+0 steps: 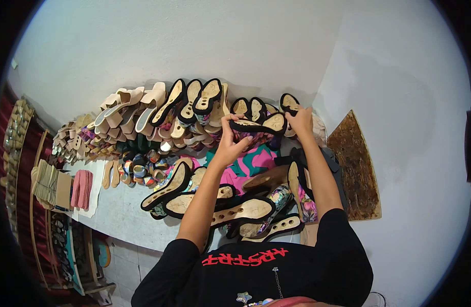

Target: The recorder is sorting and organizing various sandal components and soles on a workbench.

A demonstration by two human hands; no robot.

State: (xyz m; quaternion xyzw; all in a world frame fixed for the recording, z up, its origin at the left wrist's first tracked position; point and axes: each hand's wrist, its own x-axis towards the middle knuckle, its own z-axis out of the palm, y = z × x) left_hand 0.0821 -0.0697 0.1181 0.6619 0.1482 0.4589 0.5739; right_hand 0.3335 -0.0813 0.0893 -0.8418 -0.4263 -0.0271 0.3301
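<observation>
My left hand [230,146] grips a wedge shoe [256,127] by its side, thumb along the floral fabric. The shoe's pale, black-edged underside faces up. At the back right, the curled fingers of my right hand [300,123] are on a second shoe [288,102], which stands upright with its black-edged sole showing; the fingers partly cover its lower end. Beneath my forearms lies a loose pile of similar floral wedge shoes [248,211], several with pale soles up and dark holes in them. Pink and green fabric [253,162] shows between the pile and my left hand.
Rows of beige heeled sandals [153,105] and black-edged wedges [209,97] stack against the back wall. Pink insoles [82,189] and a bundle of pale insoles [43,185] sit at the table's left. A brown stained board [354,169] leans on the right wall.
</observation>
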